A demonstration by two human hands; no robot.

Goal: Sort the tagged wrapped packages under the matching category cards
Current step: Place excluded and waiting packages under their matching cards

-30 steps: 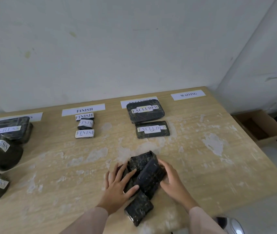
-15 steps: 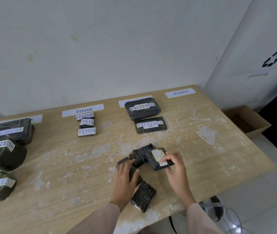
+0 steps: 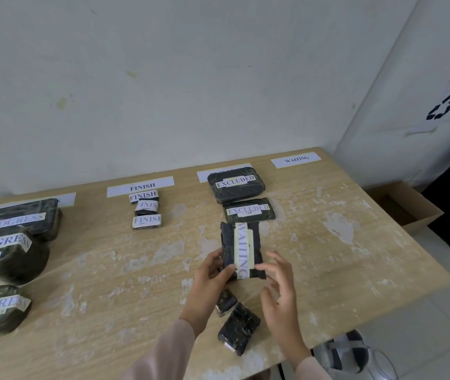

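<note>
Here, left hand [image 3: 209, 281] grips flat, glossy, dark-wrapped WAITING package [image 3: 243, 249].

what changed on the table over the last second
Both hands lifted one package out of the near pile and turned it tag-up. The left hand now grips this WAITING package, and the right hand is beside it with fingers open. Two packages remain on the table. The sorted PROGRESS, FINISH and EXCLUDED rows are unchanged.
</note>
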